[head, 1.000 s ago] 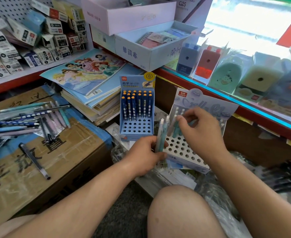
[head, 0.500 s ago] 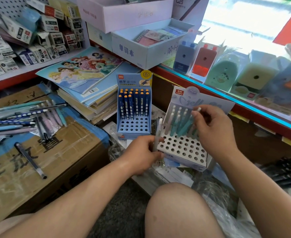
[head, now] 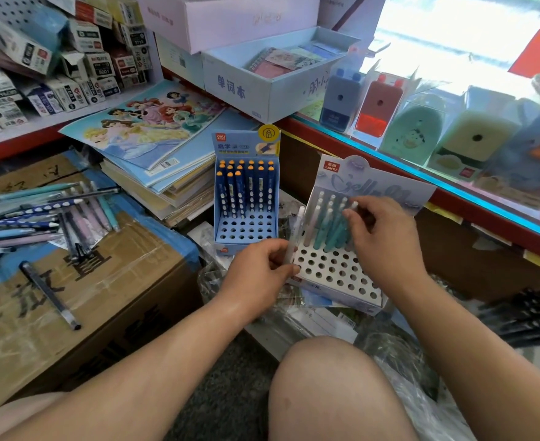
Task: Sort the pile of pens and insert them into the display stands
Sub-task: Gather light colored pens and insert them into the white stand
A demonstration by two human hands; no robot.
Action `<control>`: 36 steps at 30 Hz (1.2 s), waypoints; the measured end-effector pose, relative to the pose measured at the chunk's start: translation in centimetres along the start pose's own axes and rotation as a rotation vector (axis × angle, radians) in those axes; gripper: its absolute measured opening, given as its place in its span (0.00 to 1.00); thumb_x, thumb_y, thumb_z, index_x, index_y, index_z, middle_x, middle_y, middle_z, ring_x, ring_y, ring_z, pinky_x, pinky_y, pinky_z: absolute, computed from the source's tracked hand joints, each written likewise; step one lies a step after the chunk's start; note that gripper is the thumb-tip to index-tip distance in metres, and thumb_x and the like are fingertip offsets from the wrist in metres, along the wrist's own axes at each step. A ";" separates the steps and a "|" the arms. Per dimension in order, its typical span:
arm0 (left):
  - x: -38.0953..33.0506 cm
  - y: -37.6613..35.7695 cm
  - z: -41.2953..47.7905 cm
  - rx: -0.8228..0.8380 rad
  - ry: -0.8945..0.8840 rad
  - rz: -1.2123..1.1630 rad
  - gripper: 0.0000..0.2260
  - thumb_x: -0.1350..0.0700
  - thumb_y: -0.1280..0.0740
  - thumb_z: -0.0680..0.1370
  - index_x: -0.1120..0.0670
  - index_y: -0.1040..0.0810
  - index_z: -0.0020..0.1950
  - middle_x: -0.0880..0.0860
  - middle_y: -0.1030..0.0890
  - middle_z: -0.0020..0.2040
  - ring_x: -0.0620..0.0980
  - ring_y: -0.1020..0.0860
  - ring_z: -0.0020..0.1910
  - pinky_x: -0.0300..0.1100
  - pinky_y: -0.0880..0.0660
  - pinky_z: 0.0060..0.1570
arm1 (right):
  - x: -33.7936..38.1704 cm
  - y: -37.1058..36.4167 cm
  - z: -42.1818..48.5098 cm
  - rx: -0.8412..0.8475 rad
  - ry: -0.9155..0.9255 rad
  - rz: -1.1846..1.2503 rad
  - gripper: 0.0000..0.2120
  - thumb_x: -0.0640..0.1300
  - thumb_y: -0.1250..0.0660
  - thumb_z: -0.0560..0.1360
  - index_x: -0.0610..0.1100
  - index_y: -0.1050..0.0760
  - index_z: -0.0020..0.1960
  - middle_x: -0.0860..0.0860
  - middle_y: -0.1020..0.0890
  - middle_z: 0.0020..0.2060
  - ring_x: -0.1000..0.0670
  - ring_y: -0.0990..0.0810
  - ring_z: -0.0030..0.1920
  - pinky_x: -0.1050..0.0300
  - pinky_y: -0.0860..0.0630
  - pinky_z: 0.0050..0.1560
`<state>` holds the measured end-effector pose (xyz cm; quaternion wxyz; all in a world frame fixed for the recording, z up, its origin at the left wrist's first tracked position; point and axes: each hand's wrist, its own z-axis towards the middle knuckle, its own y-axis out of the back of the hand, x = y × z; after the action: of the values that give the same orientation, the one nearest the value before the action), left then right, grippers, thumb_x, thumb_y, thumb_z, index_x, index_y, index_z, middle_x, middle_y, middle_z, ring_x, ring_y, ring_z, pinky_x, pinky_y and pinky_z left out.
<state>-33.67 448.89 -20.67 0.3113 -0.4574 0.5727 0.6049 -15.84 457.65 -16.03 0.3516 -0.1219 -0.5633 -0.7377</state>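
At centre frame, the left hand [head: 259,268] grips a white pen [head: 295,232] upright beside the white stand [head: 335,275]. The right hand [head: 381,240] pinches the top of a teal pen [head: 337,229] standing in that stand. The blue stand [head: 246,232] sits just behind. A pen pile [head: 39,214] lies on the box [head: 103,281] at left.

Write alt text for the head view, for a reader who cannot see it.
The right hand pinches a teal pen in the white display stand, while the left hand holds a pale pen. Loose pens lie on a cardboard box.
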 end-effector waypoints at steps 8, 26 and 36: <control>-0.2 -0.4 0.0 -0.028 0.026 -0.018 0.13 0.58 0.25 0.75 0.43 0.24 0.53 0.46 0.19 0.44 0.44 0.20 0.43 0.38 0.21 0.45 | -0.2 -1.4 -0.5 0.041 -0.077 -0.085 0.08 0.50 0.30 0.79 0.47 0.22 0.54 0.55 0.19 0.43 0.53 0.20 0.45 0.52 0.19 0.48; -0.4 -1.5 0.7 0.027 -0.169 0.088 0.13 0.55 0.27 0.77 0.45 0.18 0.60 0.41 0.19 0.49 0.35 0.22 0.48 0.27 0.26 0.48 | 0.8 0.2 -2.6 0.307 -0.206 0.495 0.03 0.45 0.29 0.78 0.46 0.20 0.49 0.46 0.16 0.40 0.45 0.16 0.41 0.48 0.16 0.42; 1.5 -2.0 1.9 -0.129 -0.089 0.273 0.22 0.46 0.29 0.78 0.49 0.27 0.71 0.46 0.23 0.60 0.42 0.24 0.56 0.42 0.23 0.59 | -1.2 2.1 -1.3 -0.033 -0.171 0.297 0.02 0.51 0.32 0.79 0.54 0.23 0.52 0.58 0.19 0.45 0.60 0.20 0.47 0.62 0.21 0.45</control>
<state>-32.87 450.80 -22.99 0.2213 -0.3669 0.5753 0.6967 -13.28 456.71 -15.59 0.4056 -0.2716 -0.5549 -0.6737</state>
